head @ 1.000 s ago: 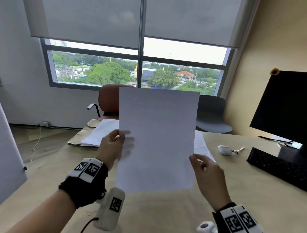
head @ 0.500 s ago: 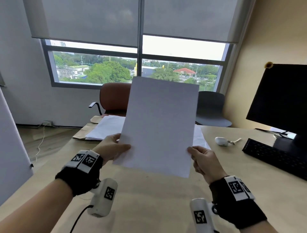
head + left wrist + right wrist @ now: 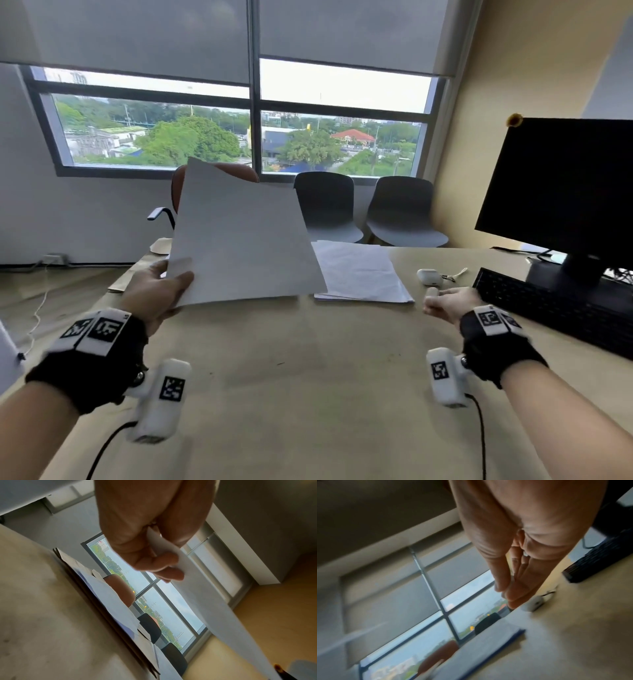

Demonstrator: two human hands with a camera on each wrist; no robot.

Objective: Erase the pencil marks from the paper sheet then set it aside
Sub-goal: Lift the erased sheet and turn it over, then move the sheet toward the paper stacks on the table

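A blank-looking white paper sheet (image 3: pixel 243 240) hangs tilted in the air above the desk (image 3: pixel 308 377). My left hand (image 3: pixel 161 291) pinches its near left corner, thumb on top and fingers under it. The left wrist view shows that same pinch (image 3: pixel 154 561), with the sheet (image 3: pixel 205 601) running away to the lower right. I make out no pencil marks on the side that faces me. My right hand (image 3: pixel 445 303) hovers apart at the right, near the keyboard (image 3: pixel 548 308). Its thumb lies against nearly straight fingers (image 3: pixel 513 581), with nothing plainly held.
A stack of white papers (image 3: pixel 359 274) lies on the desk behind the sheet. A small white case with a cord (image 3: pixel 429 277) sits beside it. A dark monitor (image 3: pixel 565 188) stands at the right. Brown envelopes (image 3: pixel 102 608) lie at the far left edge. Chairs (image 3: pixel 325 205) stand behind the desk.
My right hand let go of the sheet and drew off to the right. The sheet dropped from upright to a flatter tilt and swung left, held by the left hand alone.
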